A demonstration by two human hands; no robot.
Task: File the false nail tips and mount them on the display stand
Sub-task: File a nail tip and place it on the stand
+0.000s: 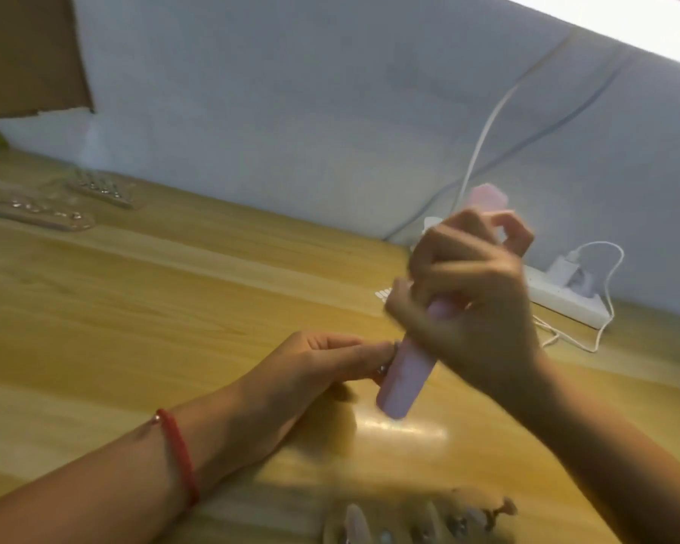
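Our right hand (472, 292) was curled round the upper half of a pink nail file (405, 380), held steeply over the middle of the table (173, 308). Its top end poked out above the knuckles, and motion blur smeared the fingers (507, 229) there. Our left hand (322, 367), a red bracelet (181, 457) on its wrist, rested low on the table. Its fingers were pressed together, pinching a small false nail tip (385, 363) against the file's side. The tip was mostly hidden and too blurred for us to make out its shape. At the table's near edge the display stand (421, 520) was cut off by the frame, with several mounted tips showing only as soft blurs. A white power strip (566, 304) lay along the far edge behind our right hand, which partly covered it. Clear sheets (103, 188) of small pieces lay towards the far left corner, indistinct.
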